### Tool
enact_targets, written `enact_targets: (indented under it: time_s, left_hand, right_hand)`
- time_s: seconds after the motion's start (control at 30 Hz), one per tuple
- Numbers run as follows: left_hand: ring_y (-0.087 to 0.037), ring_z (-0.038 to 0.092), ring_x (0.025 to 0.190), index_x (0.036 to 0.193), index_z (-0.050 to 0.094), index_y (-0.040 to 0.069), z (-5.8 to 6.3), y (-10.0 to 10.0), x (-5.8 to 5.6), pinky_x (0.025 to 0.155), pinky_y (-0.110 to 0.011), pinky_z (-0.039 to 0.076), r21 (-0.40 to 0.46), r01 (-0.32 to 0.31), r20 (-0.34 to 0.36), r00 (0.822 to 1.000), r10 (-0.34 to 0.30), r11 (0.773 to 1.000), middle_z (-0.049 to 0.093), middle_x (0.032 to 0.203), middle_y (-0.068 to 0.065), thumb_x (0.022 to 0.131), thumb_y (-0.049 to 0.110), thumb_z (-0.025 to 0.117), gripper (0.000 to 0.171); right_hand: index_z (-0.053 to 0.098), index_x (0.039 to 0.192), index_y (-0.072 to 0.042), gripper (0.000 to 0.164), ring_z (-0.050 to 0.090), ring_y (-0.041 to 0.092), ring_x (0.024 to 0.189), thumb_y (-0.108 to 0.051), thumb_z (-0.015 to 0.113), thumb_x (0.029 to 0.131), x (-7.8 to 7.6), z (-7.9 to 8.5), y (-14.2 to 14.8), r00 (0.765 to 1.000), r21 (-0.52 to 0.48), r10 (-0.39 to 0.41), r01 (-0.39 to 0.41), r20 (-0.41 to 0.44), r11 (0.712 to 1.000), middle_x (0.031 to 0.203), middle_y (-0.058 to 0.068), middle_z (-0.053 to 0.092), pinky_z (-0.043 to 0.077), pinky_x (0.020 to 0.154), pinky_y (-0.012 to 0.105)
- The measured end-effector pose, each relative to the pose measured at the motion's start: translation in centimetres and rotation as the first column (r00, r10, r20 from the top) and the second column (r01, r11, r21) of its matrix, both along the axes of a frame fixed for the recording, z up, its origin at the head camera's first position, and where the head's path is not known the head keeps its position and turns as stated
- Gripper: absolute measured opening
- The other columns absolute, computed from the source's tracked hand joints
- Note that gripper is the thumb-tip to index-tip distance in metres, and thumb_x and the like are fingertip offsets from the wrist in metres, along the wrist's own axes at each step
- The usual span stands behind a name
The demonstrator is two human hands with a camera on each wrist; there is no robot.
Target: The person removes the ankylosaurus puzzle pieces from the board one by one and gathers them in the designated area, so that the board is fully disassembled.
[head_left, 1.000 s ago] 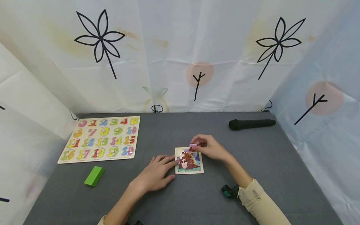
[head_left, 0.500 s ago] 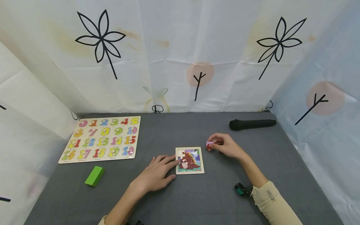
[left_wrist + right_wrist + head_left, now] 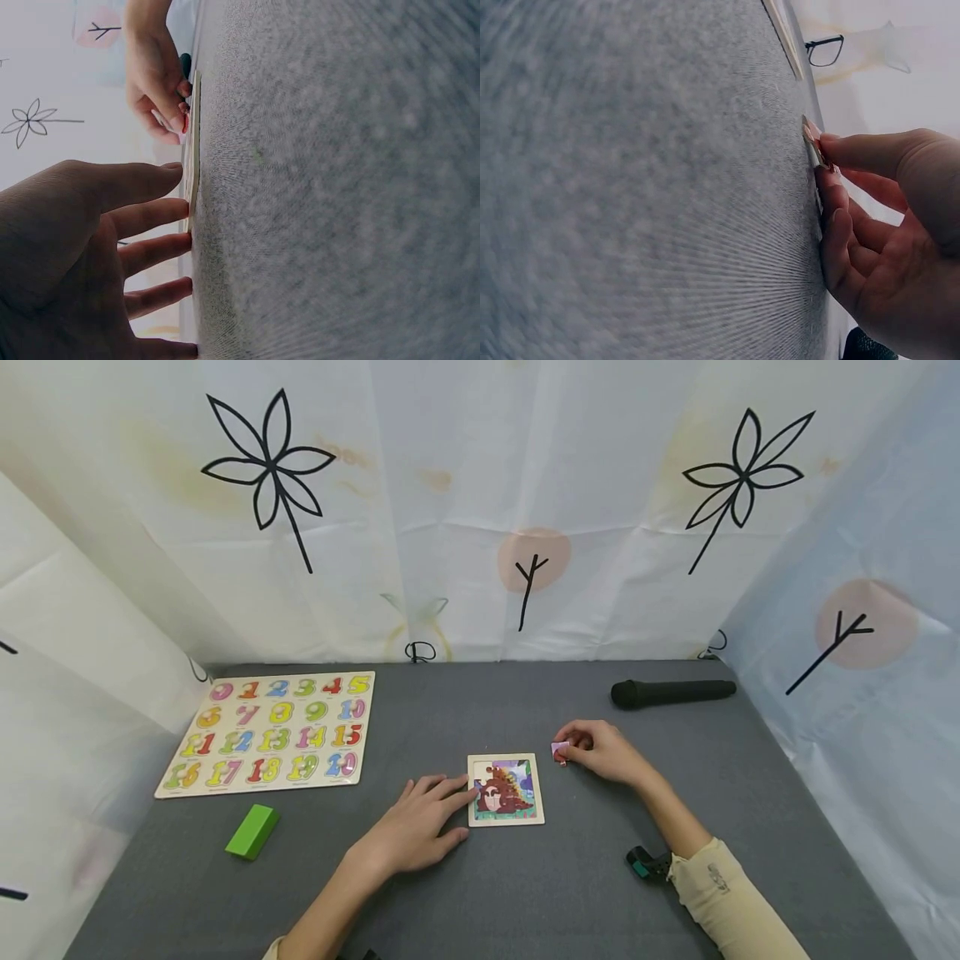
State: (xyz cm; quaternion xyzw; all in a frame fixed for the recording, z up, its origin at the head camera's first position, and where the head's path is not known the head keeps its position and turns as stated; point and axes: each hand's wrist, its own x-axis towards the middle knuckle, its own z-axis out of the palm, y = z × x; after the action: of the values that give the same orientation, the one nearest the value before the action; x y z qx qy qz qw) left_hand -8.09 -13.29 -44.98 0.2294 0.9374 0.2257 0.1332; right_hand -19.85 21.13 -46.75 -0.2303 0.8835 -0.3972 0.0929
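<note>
A small jigsaw puzzle (image 3: pixel 504 793) in a pale wooden frame lies mid-table, its picture a reddish-brown dinosaur. The upper left of the picture shows bare board. My left hand (image 3: pixel 427 822) lies at the frame's left side with fingers spread and fairly straight, the fingertips on its edge. To the right of the frame, my right hand (image 3: pixel 603 752) pinches a pink and red puzzle piece (image 3: pixel 559 752) between thumb and fingers. In the right wrist view the puzzle piece (image 3: pixel 817 146) is tilted, close over the grey tabletop.
A number puzzle board (image 3: pixel 270 735) lies at the back left, with a green block (image 3: pixel 252 831) in front of it. At the back right lies a black microphone (image 3: pixel 672 692). White printed curtains (image 3: pixel 465 485) enclose the table's back and sides.
My right hand has lifted the puzzle piece away from the frame's top and carried it right, down to the table beside the frame. The left hand has stayed put.
</note>
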Motion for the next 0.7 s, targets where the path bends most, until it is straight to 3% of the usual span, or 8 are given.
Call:
enact_targets:
  time_s: [0.2,0.7]
  left_hand:
    - [-0.042,0.042,0.157,0.158,0.058,0.018,0.05,0.0,-0.1,0.124,-0.081,0.027,-0.003,0.003,0.0,1.0,-0.003,1.0,0.049,0.17,-0.009,0.104,0.03,0.073,0.057]
    - [-0.041,0.042,0.157,0.159,0.057,0.018,-0.04,-0.06,-0.14,0.125,-0.08,0.027,-0.004,0.008,0.0,1.0,-0.008,1.0,0.049,0.17,-0.009,0.104,0.031,0.074,0.059]
  right_hand:
    - [0.078,0.113,-0.005,0.014,0.062,0.006,0.071,-0.013,0.074,0.102,0.2,-0.06,-0.41,0.998,0.073,-0.039,0.043,-0.05,0.996,0.088,0.004,0.074,0.049,0.068,0.024]
    - [0.079,0.108,-0.006,0.009,0.059,0.008,0.075,-0.012,0.076,0.101,0.5,0.18,-0.94,0.992,0.133,-0.051,0.066,-0.112,0.989,0.095,0.007,0.07,0.047,0.069,0.025]
